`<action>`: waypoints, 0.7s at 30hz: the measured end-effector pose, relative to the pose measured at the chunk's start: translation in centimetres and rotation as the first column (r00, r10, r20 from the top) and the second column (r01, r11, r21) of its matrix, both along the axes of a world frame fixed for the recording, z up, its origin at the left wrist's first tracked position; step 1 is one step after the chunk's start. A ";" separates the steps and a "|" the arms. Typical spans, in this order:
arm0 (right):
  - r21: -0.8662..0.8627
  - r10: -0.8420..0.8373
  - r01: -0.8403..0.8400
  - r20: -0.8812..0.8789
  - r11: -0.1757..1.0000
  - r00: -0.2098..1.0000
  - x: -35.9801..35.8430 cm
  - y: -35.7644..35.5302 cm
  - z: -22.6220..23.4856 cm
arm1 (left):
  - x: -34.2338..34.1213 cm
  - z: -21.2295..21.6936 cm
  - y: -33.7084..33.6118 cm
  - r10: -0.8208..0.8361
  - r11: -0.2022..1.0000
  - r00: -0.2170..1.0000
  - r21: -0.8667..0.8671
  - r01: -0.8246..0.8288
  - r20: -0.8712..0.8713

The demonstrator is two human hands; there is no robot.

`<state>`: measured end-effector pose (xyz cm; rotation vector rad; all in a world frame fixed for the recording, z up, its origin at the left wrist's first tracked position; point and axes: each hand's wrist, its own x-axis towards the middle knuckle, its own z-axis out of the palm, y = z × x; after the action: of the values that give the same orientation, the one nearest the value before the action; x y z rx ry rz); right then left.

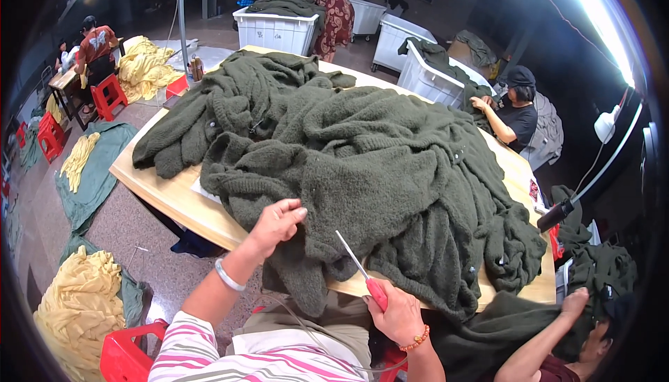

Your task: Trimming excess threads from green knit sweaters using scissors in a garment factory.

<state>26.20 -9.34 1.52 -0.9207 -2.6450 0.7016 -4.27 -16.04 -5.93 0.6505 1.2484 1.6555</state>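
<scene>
A heap of dark green knitted garments (pixel 376 180) covers most of the wooden table in front of me. My left hand (pixel 277 224) is at the near edge of the heap, fingers curled and pressed together against the knit; what they pinch, if anything, is too small to make out. Closed around the red handle of a slim pointed metal tool, apparently scissors (pixel 353 256), is my right hand (pixel 397 316). The blade points up and left, over the near garment. Small pale buttons or tags dot the knit.
The pale wooden tabletop (pixel 174 197) shows along the left edge. White bins (pixel 275 32) stand beyond. Co-workers handle green cloth at right and lower right. A red stool (pixel 125 354) and yellow cloth (pixel 80 302) lie left. A lamp arm (pixel 606 162) reaches in from the right.
</scene>
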 end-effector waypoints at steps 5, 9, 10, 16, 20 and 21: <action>0.018 -0.001 0.001 -0.022 1.000 1.000 -0.5 0.0 0.3 | -1.3 2.7 2.7 0.014 1.000 0.978 -0.020 -0.010 0.206; 0.027 -0.009 0.010 -0.021 1.000 1.000 -1.4 0.1 1.0 | -0.8 1.8 3.7 -0.067 0.996 0.948 0.078 0.045 0.312; 0.036 -0.008 0.008 -0.018 0.999 1.000 -1.6 0.1 1.1 | -0.2 1.6 3.9 -0.082 0.992 0.932 0.118 0.043 0.352; 0.065 -0.023 0.019 0.055 0.998 0.998 -3.0 0.4 1.8 | 2.0 0.4 3.6 -0.089 0.983 0.950 0.183 0.034 0.299; 0.050 -0.038 0.035 0.071 0.998 0.997 -3.1 0.6 1.6 | 2.4 -0.5 3.3 -0.108 0.976 0.958 0.212 0.051 0.264; 0.039 -0.019 0.015 0.130 0.999 0.991 -3.2 0.6 1.6 | 2.5 -0.6 3.3 -0.115 0.970 0.956 0.237 0.050 0.270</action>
<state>23.04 -8.75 3.17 -1.0098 -2.7498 0.6046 -1.81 -12.78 -6.53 0.5709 0.8240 1.7647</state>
